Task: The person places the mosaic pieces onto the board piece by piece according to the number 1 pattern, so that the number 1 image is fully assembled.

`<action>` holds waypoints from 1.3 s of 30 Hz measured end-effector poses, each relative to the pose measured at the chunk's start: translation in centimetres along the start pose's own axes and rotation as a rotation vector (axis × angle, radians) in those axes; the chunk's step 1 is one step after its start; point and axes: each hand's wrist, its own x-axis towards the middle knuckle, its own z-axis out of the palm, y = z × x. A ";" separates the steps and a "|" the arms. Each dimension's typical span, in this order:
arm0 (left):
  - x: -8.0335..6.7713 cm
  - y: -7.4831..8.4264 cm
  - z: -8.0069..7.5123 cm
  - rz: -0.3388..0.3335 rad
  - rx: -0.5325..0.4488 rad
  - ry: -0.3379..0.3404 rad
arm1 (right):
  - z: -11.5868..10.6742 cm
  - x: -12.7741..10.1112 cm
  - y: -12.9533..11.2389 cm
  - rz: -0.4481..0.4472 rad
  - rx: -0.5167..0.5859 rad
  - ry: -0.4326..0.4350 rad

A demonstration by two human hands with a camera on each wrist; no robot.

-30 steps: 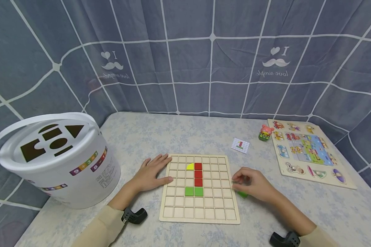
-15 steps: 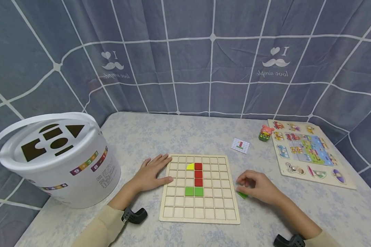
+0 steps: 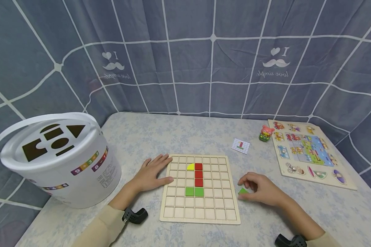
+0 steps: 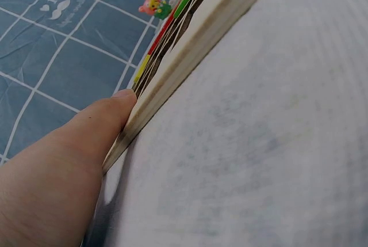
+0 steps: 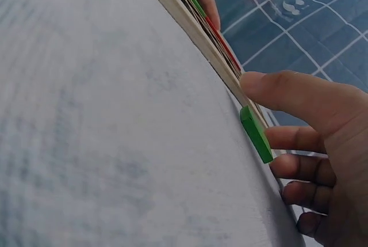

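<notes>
A wooden grid board (image 3: 217, 202) lies on the table with three red squares (image 3: 199, 174) in a column. To the left of the top one sits a yellow quarter-circle piece (image 3: 190, 167), and two green squares (image 3: 194, 191) lie side by side below. My left hand (image 3: 149, 176) rests flat along the board's left edge, fingers straight, thumb on the rim. Right of the board, a green triangular piece (image 3: 243, 191) lies on the table. My right hand (image 3: 259, 188) is around it, thumb and fingers loosely bent and apart; in the right wrist view the fingers are beside the green piece (image 5: 256, 135).
A small pattern card (image 3: 240, 146) lies behind the board. Farther right are a pink-and-green toy figure (image 3: 265, 133) and a picture puzzle board (image 3: 309, 175). A white bucket (image 3: 106, 168) with shaped holes in its lid stands at the left. A blue curtain (image 3: 185, 61) hangs behind.
My right hand has moved slightly right, away from the board, and its thumb and fingers have spread. More of the green triangular piece now shows. The left hand has stayed put.
</notes>
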 end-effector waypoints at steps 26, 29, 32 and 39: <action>0.0 0.0 0.0 -0.011 -0.001 -0.006 | 0.0 -0.2 -0.4 -0.008 -0.049 0.011; 0.0 0.0 0.0 -0.010 -0.001 -0.006 | 0.1 -0.1 -0.3 -0.008 -0.075 0.046; 0.0 0.0 0.0 -0.008 0.001 -0.004 | 0.2 -0.1 -0.2 -0.005 -0.118 0.090; 0.0 0.0 0.0 -0.009 0.003 -0.005 | 0.2 -0.1 0.0 -0.010 -0.143 0.158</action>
